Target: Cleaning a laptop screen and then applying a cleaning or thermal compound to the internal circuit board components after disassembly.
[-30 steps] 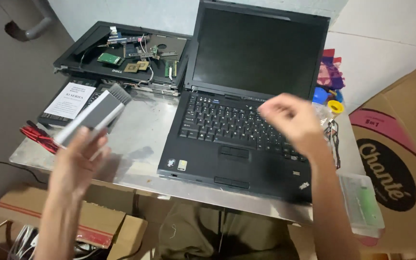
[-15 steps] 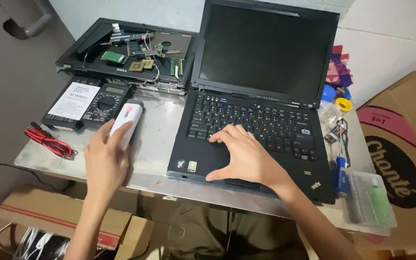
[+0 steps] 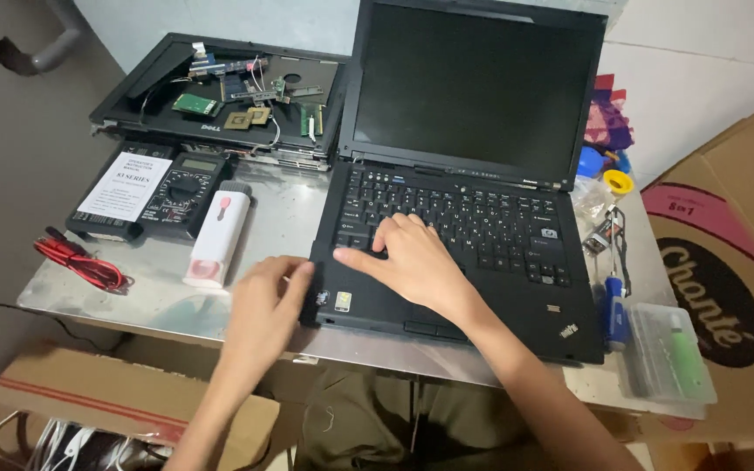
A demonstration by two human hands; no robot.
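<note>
An open black laptop (image 3: 482, 174) with a dark screen stands on a metal table (image 3: 167, 296). My right hand (image 3: 412, 262) lies flat on the laptop's left palm rest and lower keys, fingers spread. My left hand (image 3: 268, 296) rests on the table, its fingers touching the laptop's front left corner. Just left of that hand lies a white and pink case (image 3: 217, 234), free on the table.
A black multimeter case with a white booklet (image 3: 146, 187), red test leads (image 3: 85, 262) and an opened laptop with bare circuit parts (image 3: 229, 96) lie at the left and back. A blue screwdriver (image 3: 614, 305), a clear plastic box (image 3: 669, 349) and cardboard boxes (image 3: 726, 262) are at the right.
My left hand set the white and pink case down on the table and moved right to the laptop's corner. My right hand came down onto the laptop's left side.
</note>
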